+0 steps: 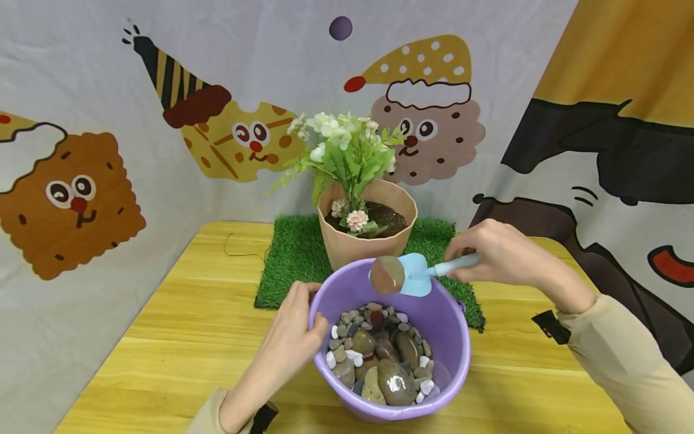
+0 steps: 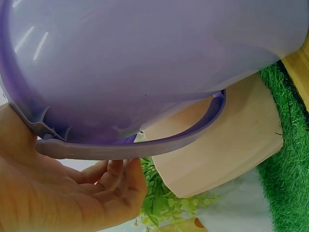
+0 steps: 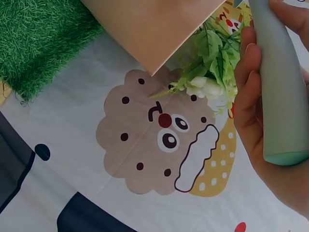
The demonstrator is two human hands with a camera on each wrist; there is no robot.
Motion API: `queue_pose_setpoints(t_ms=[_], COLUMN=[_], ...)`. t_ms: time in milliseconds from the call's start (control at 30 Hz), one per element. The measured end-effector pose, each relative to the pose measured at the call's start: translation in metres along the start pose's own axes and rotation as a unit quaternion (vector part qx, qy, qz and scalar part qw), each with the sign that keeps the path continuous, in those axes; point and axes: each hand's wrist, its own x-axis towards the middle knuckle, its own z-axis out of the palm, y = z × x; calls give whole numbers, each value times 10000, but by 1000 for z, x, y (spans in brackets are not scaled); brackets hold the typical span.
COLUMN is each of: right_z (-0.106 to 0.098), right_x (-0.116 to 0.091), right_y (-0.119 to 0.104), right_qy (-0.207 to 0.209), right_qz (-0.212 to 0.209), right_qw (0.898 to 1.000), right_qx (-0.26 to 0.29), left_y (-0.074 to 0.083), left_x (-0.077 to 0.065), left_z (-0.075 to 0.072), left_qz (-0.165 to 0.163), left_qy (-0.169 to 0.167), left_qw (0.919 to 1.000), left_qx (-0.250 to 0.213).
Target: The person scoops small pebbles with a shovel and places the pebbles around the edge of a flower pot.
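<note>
My right hand [image 1: 496, 253] grips the handle of a small light-blue shovel [image 1: 416, 274], seen close up as the shovel handle [image 3: 285, 92] in the right wrist view. A round reddish-brown stone [image 1: 387, 275] lies on the shovel's blade, over the far rim of a purple bucket [image 1: 461, 355]. Wet pebbles and several larger stones [image 1: 397, 382] cover the bucket's bottom. With its thumb over the rim, my left hand [image 1: 295, 331] holds the bucket's left side. In the left wrist view, its fingers curl beside the bucket's hanging handle [image 2: 145, 149].
Behind the bucket stands a peach flowerpot [image 1: 347, 244] with dark soil and white-flowered plants [image 1: 347, 150]. It sits on a green artificial grass mat [image 1: 293, 259] on the wooden table [image 1: 179, 337]. A cloth with cartoon prints [image 1: 282, 36] hangs behind the table.
</note>
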Motion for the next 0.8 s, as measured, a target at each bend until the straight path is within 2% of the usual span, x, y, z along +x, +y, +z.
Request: queue_pose_setpoints(t_ms=[300, 800], right_z=[-2, -6], right_x=[4, 19], right_y=[3, 9], right_qy=[69, 83], right_qz=[537, 951], right_qw=[9983, 9950], right_qx=[-228, -309], left_y=[0, 0], left_x=[0, 0], left_z=[0, 0], left_qz=[11, 8], left_qy=[5, 30], left_qw=[10000, 10000], left_qx=[-19, 67])
